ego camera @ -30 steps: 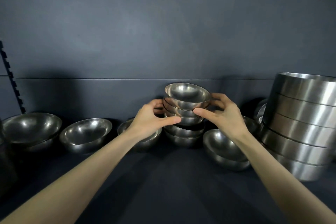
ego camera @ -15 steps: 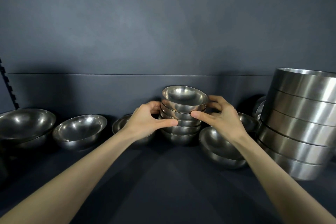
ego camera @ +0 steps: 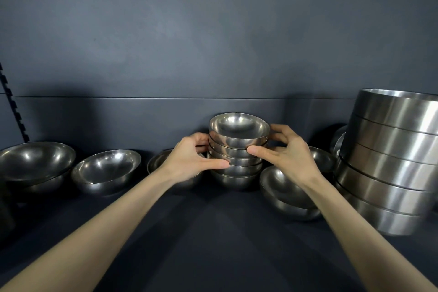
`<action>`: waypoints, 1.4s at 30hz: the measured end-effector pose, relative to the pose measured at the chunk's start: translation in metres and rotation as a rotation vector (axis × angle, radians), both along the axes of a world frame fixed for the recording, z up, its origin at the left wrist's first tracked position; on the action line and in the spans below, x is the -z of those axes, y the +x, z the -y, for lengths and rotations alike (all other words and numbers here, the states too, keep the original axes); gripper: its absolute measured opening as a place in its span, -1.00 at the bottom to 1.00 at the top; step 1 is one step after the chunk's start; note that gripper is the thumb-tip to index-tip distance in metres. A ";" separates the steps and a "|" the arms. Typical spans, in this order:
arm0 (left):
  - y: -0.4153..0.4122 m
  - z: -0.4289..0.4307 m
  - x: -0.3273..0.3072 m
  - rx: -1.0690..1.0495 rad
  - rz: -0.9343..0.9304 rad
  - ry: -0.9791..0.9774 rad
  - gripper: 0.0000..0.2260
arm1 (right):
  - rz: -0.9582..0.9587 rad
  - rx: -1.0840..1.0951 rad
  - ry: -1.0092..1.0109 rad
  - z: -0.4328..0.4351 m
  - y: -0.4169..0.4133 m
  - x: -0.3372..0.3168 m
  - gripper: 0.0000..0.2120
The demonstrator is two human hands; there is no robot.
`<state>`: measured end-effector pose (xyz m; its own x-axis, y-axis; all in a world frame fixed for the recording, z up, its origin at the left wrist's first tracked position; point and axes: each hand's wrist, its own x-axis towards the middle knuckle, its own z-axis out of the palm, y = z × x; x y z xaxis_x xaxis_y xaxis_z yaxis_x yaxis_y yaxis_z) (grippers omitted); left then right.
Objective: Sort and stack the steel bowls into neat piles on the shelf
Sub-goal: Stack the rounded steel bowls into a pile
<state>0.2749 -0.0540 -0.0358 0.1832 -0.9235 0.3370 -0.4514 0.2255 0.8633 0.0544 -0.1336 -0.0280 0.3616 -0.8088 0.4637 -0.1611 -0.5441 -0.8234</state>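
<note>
A stack of several small steel bowls stands at the back middle of the dark shelf. My left hand grips its left side, thumb on the lower bowls. On the right side my right hand holds it, thumb pressed on the upper bowls. Loose steel bowls sit around it: a small one half hidden behind my left hand, a medium one, a large one at far left, and another under my right wrist.
A tall pile of large straight-sided steel bowls fills the right side, with more bowls partly hidden behind it. A notched shelf rail runs up the left wall. The dark back wall stands right behind the stack.
The upper bowls in my hands came down onto the lower bowls, closing the gap into one stack. Both hands lowered slightly and stay on it.
</note>
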 end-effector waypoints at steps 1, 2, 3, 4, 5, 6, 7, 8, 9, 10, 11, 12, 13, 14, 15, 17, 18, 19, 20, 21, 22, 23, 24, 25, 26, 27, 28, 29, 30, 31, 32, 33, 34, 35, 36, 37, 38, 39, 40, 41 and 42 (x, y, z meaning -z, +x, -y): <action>0.000 0.000 0.000 0.001 0.000 0.000 -0.32 | 0.000 -0.001 0.002 0.000 0.000 0.000 -0.08; -0.001 0.001 -0.001 0.003 0.003 0.005 -0.31 | 0.007 -0.005 0.008 0.000 -0.001 0.000 -0.11; -0.001 0.002 -0.002 0.003 0.010 0.013 -0.30 | 0.021 -0.013 0.020 0.000 -0.001 0.001 -0.16; -0.001 0.002 -0.003 0.002 0.019 0.023 -0.31 | 0.034 -0.021 0.031 0.000 -0.001 0.001 -0.20; 0.000 0.003 -0.003 0.002 0.028 0.032 -0.32 | 0.043 -0.026 0.040 0.000 -0.001 0.001 -0.23; 0.000 0.003 -0.004 0.000 0.037 0.039 -0.34 | 0.049 -0.030 0.045 0.000 -0.001 0.000 -0.24; 0.001 0.003 -0.003 -0.004 0.044 0.043 -0.35 | 0.053 -0.032 0.050 0.000 -0.001 0.001 -0.24; 0.001 0.003 -0.003 -0.009 0.045 0.046 -0.34 | 0.057 -0.033 0.054 0.000 -0.001 0.001 -0.23; 0.000 0.003 -0.003 -0.015 0.038 0.050 -0.31 | 0.060 -0.035 0.058 0.001 -0.001 0.001 -0.22; 0.000 0.003 -0.003 -0.018 0.024 0.054 -0.27 | 0.063 -0.035 0.061 0.002 -0.001 0.001 -0.21; -0.001 0.003 -0.003 -0.019 0.007 0.057 -0.24 | 0.067 -0.035 0.063 0.002 -0.001 0.002 -0.19; -0.001 0.003 -0.003 -0.020 -0.008 0.056 -0.22 | 0.070 -0.034 0.064 0.003 -0.001 0.002 -0.18; -0.001 0.003 -0.003 -0.022 -0.021 0.053 -0.22 | 0.074 -0.032 0.064 0.003 -0.001 0.002 -0.17; -0.001 0.004 -0.002 -0.023 -0.030 0.047 -0.24 | 0.077 -0.028 0.063 0.002 -0.001 0.002 -0.16; -0.001 0.004 -0.002 -0.023 -0.035 0.037 -0.25 | 0.075 -0.024 0.060 0.002 -0.001 0.002 -0.15; -0.001 0.003 0.000 -0.025 -0.036 0.020 -0.28 | 0.058 -0.018 0.047 0.002 -0.001 0.001 -0.11; -0.002 0.003 0.000 -0.027 -0.035 0.014 -0.30 | 0.053 -0.017 0.041 0.001 -0.001 0.001 -0.08; -0.002 0.003 0.000 -0.027 -0.035 0.011 -0.32 | 0.051 -0.018 0.035 0.001 -0.001 0.000 -0.07; -0.001 0.004 0.000 -0.027 -0.032 0.010 -0.35 | 0.051 -0.022 0.027 0.001 -0.001 -0.001 -0.07; -0.001 0.004 0.000 -0.028 -0.029 0.011 -0.38 | 0.050 -0.027 0.020 0.000 -0.001 -0.002 -0.10; 0.000 0.005 0.000 -0.032 -0.022 0.014 -0.39 | 0.047 -0.033 0.013 0.000 -0.001 -0.002 -0.14; 0.000 0.005 0.000 -0.039 -0.012 0.018 -0.39 | 0.040 -0.037 0.005 -0.001 -0.001 -0.003 -0.17; 0.000 0.005 0.000 -0.047 0.002 0.023 -0.39 | 0.031 -0.040 -0.004 -0.002 -0.001 -0.004 -0.18; -0.001 0.006 0.001 -0.055 0.014 0.028 -0.38 | 0.020 -0.041 -0.013 -0.002 -0.001 -0.004 -0.18; -0.002 0.006 0.001 -0.059 0.023 0.035 -0.38 | 0.013 -0.042 -0.019 -0.003 -0.001 -0.004 -0.18; -0.002 0.006 0.002 -0.060 0.026 0.041 -0.37 | 0.010 -0.043 -0.023 -0.003 -0.001 -0.003 -0.18; -0.002 0.007 0.001 -0.057 0.025 0.044 -0.37 | 0.011 -0.044 -0.024 -0.003 -0.002 -0.003 -0.19; -0.001 0.007 0.001 -0.051 0.026 0.047 -0.38 | 0.010 -0.045 -0.022 -0.003 -0.002 -0.003 -0.20; -0.001 0.007 0.000 -0.047 0.031 0.052 -0.39 | 0.009 -0.044 -0.019 -0.003 -0.002 -0.003 -0.18; 0.000 0.007 0.000 -0.045 0.038 0.057 -0.39 | 0.009 -0.040 -0.015 -0.003 -0.002 -0.002 -0.17; 0.000 0.007 -0.001 -0.048 0.040 0.063 -0.39 | 0.008 -0.036 -0.012 -0.002 -0.002 -0.002 -0.15; 0.000 0.007 -0.001 -0.050 0.040 0.066 -0.39 | 0.007 -0.031 -0.011 -0.002 -0.002 -0.002 -0.15; 0.000 0.006 -0.001 -0.050 0.041 0.068 -0.39 | 0.006 -0.027 -0.011 -0.002 -0.001 -0.002 -0.14; -0.001 0.006 -0.001 -0.049 0.044 0.068 -0.39 | 0.006 -0.025 -0.011 -0.002 -0.001 -0.002 -0.14; -0.001 0.006 -0.002 -0.048 0.044 0.069 -0.37 | 0.007 -0.026 -0.011 -0.002 0.000 -0.001 -0.13; -0.001 0.006 -0.002 -0.047 0.037 0.069 -0.36 | 0.009 -0.025 -0.007 -0.002 0.000 -0.001 -0.11; -0.002 0.006 -0.003 -0.046 0.028 0.068 -0.34 | 0.011 -0.024 -0.002 -0.002 0.000 -0.001 -0.10; -0.002 0.005 -0.003 -0.045 0.020 0.067 -0.33 | 0.013 -0.022 0.004 -0.002 -0.001 -0.001 -0.10; -0.003 0.005 -0.003 -0.042 0.016 0.067 -0.33 | 0.016 -0.021 0.011 -0.002 -0.001 -0.001 -0.09; -0.003 0.004 -0.004 -0.038 0.013 0.067 -0.34 | 0.019 -0.020 0.018 -0.002 -0.001 -0.001 -0.10; -0.004 0.003 -0.005 -0.034 0.011 0.065 -0.34 | 0.022 -0.019 0.025 -0.002 -0.001 -0.001 -0.12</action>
